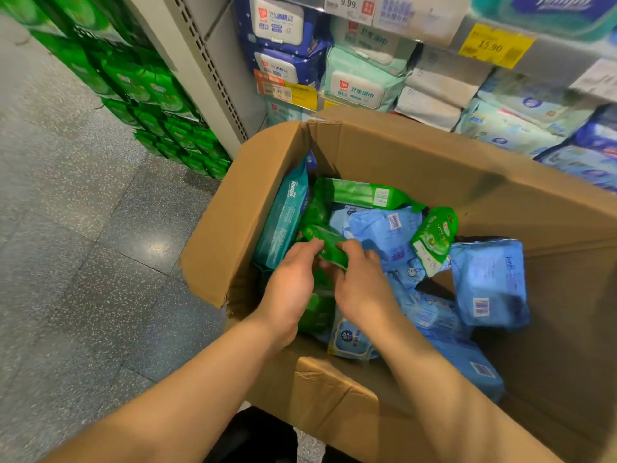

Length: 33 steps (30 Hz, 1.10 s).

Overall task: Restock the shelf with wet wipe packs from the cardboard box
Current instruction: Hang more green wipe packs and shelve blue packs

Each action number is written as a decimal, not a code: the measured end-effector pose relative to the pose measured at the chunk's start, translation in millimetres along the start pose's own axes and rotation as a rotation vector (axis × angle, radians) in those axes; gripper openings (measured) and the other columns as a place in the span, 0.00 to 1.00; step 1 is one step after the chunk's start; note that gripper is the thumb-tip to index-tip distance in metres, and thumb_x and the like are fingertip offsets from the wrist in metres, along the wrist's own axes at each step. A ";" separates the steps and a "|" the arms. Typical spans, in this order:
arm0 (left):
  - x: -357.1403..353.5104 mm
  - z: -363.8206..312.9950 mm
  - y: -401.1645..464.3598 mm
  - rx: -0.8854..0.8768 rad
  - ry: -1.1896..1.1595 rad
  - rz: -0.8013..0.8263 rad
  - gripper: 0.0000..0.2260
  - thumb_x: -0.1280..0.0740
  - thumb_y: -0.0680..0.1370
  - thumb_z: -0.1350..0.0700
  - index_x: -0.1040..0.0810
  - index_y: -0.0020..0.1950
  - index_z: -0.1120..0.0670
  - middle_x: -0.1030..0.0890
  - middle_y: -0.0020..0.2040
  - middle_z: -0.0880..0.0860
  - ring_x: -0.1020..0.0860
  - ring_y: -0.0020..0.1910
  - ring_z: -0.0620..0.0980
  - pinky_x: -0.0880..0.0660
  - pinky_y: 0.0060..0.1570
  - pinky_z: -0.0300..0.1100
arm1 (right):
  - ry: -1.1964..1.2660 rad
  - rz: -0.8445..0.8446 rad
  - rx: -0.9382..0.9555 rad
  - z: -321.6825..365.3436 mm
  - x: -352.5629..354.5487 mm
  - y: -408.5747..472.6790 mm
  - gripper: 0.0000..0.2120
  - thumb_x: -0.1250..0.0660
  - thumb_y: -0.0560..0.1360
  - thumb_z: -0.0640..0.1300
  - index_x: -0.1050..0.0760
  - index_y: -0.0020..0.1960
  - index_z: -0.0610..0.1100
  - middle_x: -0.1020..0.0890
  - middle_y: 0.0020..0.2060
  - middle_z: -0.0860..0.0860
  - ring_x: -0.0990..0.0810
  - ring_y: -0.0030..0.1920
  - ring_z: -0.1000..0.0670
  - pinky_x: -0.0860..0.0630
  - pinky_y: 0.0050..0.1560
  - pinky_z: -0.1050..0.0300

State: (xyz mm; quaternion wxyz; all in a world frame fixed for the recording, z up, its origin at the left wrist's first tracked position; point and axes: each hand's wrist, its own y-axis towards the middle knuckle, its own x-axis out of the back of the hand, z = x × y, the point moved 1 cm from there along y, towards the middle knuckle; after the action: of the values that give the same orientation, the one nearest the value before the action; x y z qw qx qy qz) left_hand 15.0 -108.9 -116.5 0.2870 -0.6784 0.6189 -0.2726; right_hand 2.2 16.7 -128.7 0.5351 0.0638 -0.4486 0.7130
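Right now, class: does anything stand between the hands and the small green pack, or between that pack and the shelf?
Nothing visible: both hands already hold the small green pack. Only the cardboard box's raised far flap stands before the shelf.

Open cardboard box (394,155), flaps up, loosely filled with wet wipe packs: blue packs (490,282) tumbled right, teal pack (283,222) upright at left wall. Small green pack (329,245) gripped centrally.
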 end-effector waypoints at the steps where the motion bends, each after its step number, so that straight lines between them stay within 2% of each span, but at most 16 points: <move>1: -4.2 -2.9 -4.9 -0.032 0.002 -0.013 0.13 0.40 0.84 0.42 0.19 0.62 0.42 0.17 0.59 0.45 0.21 0.62 0.42 0.29 0.71 0.55 | -0.016 -0.011 0.001 -0.5 7.1 -2.8 0.14 0.42 0.85 0.52 0.35 0.70 0.51 0.26 0.56 0.47 0.23 0.55 0.43 0.30 0.47 0.52; 4: -19.5 -9.6 -17.6 -0.100 0.025 -0.040 0.13 0.37 0.80 0.39 0.21 0.62 0.37 0.17 0.60 0.39 0.21 0.62 0.39 0.28 0.70 0.52 | 0.107 -0.097 -0.005 -5.4 30.0 -15.2 0.16 0.45 0.85 0.56 0.30 0.64 0.46 0.21 0.48 0.51 0.21 0.54 0.45 0.31 0.46 0.53; 7: -33.0 -20.3 -29.9 -0.170 0.101 -0.030 0.10 0.34 0.81 0.43 0.21 0.62 0.38 0.18 0.56 0.36 0.21 0.58 0.36 0.25 0.65 0.47 | 0.337 -0.199 -0.021 -14.3 49.2 -31.1 0.17 0.43 0.85 0.56 0.23 0.57 0.44 0.19 0.44 0.54 0.22 0.45 0.60 0.31 0.40 0.70; 8: -37.0 -24.7 -34.2 -0.187 0.109 -0.025 0.08 0.34 0.82 0.46 0.21 0.61 0.40 0.18 0.55 0.37 0.21 0.56 0.36 0.24 0.61 0.43 | 0.407 -0.236 -0.038 -15.3 55.1 -36.4 0.17 0.42 0.84 0.56 0.22 0.56 0.44 0.18 0.45 0.53 0.22 0.43 0.63 0.30 0.41 0.73; 9: -40.9 -29.7 -38.7 -0.198 0.120 -0.022 0.07 0.33 0.83 0.48 0.21 0.60 0.42 0.18 0.54 0.39 0.20 0.55 0.36 0.24 0.58 0.40 | 0.499 -0.265 -0.075 -17.1 60.3 -40.9 0.20 0.41 0.83 0.59 0.21 0.57 0.44 0.17 0.48 0.52 0.21 0.45 0.63 0.26 0.48 0.70; 10: -44.3 -34.0 -43.2 -0.209 0.141 -0.016 0.06 0.33 0.83 0.49 0.21 0.59 0.43 0.18 0.54 0.40 0.20 0.54 0.38 0.24 0.55 0.38 | 0.609 -0.285 -0.116 -17.0 66.3 -45.9 0.24 0.40 0.80 0.64 0.20 0.59 0.45 0.15 0.51 0.51 0.18 0.49 0.58 0.23 0.56 0.61; 11: -48.0 -39.2 -48.9 -0.215 0.173 -0.013 0.05 0.32 0.82 0.49 0.21 0.57 0.44 0.18 0.53 0.41 0.20 0.53 0.39 0.23 0.55 0.40 | 0.703 -0.306 -0.151 -16.6 72.9 -51.7 0.27 0.40 0.78 0.67 0.20 0.60 0.47 0.14 0.52 0.51 0.16 0.53 0.52 0.21 0.60 0.51; 12: -51.3 -44.5 -54.0 -0.224 0.201 -0.006 0.05 0.32 0.81 0.48 0.21 0.56 0.44 0.18 0.52 0.42 0.20 0.53 0.41 0.22 0.56 0.43 | 0.790 -0.332 -0.153 -15.8 80.4 -57.7 0.25 0.40 0.78 0.67 0.19 0.60 0.48 0.13 0.51 0.51 0.15 0.54 0.49 0.21 0.60 0.45; 15: -64.6 -64.1 -72.3 -0.218 0.205 0.052 0.11 0.29 0.78 0.42 0.22 0.56 0.45 0.18 0.53 0.46 0.18 0.53 0.46 0.20 0.58 0.52 | 1.007 -0.375 -0.098 -9.9 107.2 -77.3 0.14 0.39 0.84 0.54 0.19 0.60 0.48 0.13 0.53 0.50 0.14 0.55 0.48 0.21 0.62 0.43; 17: -76.2 -80.6 -86.7 -0.212 0.179 0.145 0.13 0.30 0.80 0.44 0.23 0.61 0.47 0.17 0.53 0.47 0.16 0.50 0.45 0.18 0.53 0.47 | 1.124 -0.377 -0.042 -4.7 124.7 -89.5 0.11 0.38 0.84 0.49 0.20 0.61 0.47 0.13 0.55 0.47 0.15 0.57 0.45 0.22 0.64 0.42; 20: -91.2 -105.0 -106.7 -0.283 0.188 0.260 0.10 0.31 0.82 0.47 0.21 0.60 0.50 0.16 0.46 0.45 0.17 0.42 0.40 0.20 0.44 0.40 | 1.175 -0.383 0.063 4.0 150.6 -104.3 0.13 0.37 0.84 0.44 0.22 0.66 0.44 0.15 0.57 0.42 0.16 0.58 0.39 0.23 0.64 0.36; 24: -103.6 -140.5 -131.8 -0.367 0.177 0.298 0.08 0.30 0.81 0.49 0.18 0.55 0.52 0.16 0.45 0.51 0.20 0.44 0.45 0.21 0.47 0.47 | 1.228 -0.366 0.169 13.6 189.9 -125.5 0.15 0.35 0.80 0.41 0.23 0.66 0.39 0.16 0.57 0.38 0.17 0.59 0.35 0.23 0.63 0.36; 26: -107.9 -155.3 -142.1 -0.425 0.196 0.295 0.13 0.27 0.79 0.46 0.19 0.53 0.55 0.16 0.46 0.58 0.21 0.44 0.48 0.23 0.46 0.49 | 1.204 -0.367 0.215 18.1 207.2 -136.2 0.18 0.31 0.76 0.45 0.22 0.63 0.39 0.15 0.56 0.38 0.16 0.58 0.35 0.22 0.62 0.36; 28: -111.7 -169.7 -152.3 -0.462 0.204 0.306 0.15 0.26 0.77 0.46 0.19 0.54 0.56 0.15 0.49 0.59 0.20 0.44 0.49 0.22 0.46 0.49 | 1.117 -0.370 0.264 23.7 222.0 -144.3 0.15 0.30 0.76 0.44 0.20 0.61 0.41 0.15 0.54 0.38 0.16 0.56 0.35 0.21 0.60 0.34; 31: -116.1 -189.6 -162.1 -0.510 0.216 0.322 0.08 0.26 0.79 0.51 0.19 0.53 0.54 0.15 0.46 0.57 0.18 0.44 0.48 0.19 0.50 0.48 | 1.036 -0.375 0.345 31.1 241.8 -153.8 0.13 0.28 0.77 0.42 0.21 0.61 0.40 0.15 0.53 0.37 0.16 0.54 0.34 0.19 0.55 0.37; 33: -116.5 -203.7 -170.8 -0.573 0.267 0.318 0.12 0.25 0.75 0.44 0.18 0.53 0.50 0.14 0.47 0.54 0.15 0.47 0.52 0.18 0.55 0.56 | 0.953 -0.393 0.377 36.8 254.7 -159.1 0.12 0.28 0.78 0.42 0.21 0.59 0.39 0.14 0.50 0.40 0.14 0.51 0.38 0.18 0.46 0.46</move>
State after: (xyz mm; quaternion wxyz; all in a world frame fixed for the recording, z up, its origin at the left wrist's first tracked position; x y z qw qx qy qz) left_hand -26.0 8.5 145.8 0.0406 -0.5848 0.8003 -0.1259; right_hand 11.7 174.4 129.5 0.7816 -0.0885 -0.0005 0.6175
